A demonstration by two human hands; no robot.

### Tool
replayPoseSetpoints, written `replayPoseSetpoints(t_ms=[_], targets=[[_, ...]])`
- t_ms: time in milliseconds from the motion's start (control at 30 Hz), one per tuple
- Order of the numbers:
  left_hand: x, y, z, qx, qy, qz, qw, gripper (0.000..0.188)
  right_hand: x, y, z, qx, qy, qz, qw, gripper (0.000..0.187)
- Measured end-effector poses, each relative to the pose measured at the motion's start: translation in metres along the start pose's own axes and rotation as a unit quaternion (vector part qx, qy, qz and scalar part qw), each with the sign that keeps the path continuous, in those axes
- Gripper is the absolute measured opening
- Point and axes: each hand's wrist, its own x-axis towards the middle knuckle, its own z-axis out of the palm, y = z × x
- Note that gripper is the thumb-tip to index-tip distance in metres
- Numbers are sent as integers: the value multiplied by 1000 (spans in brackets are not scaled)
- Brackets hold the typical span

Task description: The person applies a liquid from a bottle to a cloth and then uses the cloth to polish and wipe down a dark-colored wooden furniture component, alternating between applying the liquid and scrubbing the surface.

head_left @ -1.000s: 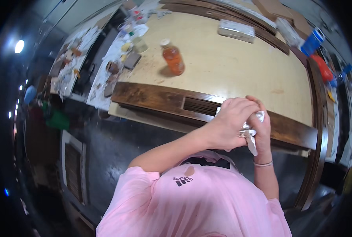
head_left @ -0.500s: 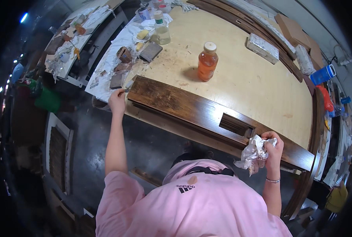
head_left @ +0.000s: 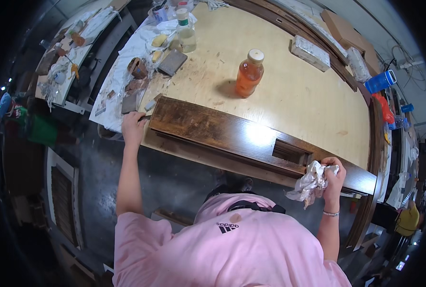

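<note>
From my remote seat I had a pale tabletop on the head feed, amber bottle upright near its middle; used that as clock hub. Slotted dark-wood piece lay along the near edge, 8 through 6 to about 4. Silvery block sat at 2. Dark strips ran the far edge around 1. Rumpled white sheeting covered 9, clear bottle stood at 10. I saw brown crumbs scattered toward 9.
</note>
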Motion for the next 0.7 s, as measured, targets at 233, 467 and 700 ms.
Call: replayPoseSetpoints(t_ms=[233,467,700], targets=[[-20,-7,-21,60,-67,-63,994,17,-1,1,1,4,11,6,1000,22],[-23,-11,-15,51,-145,-177,972,24,-8,1,-7,-39,44,-1,998,23],[-32,-87,-28,-51,71,-245,966,29,3,11,7,-29,25,-37,999,19]])
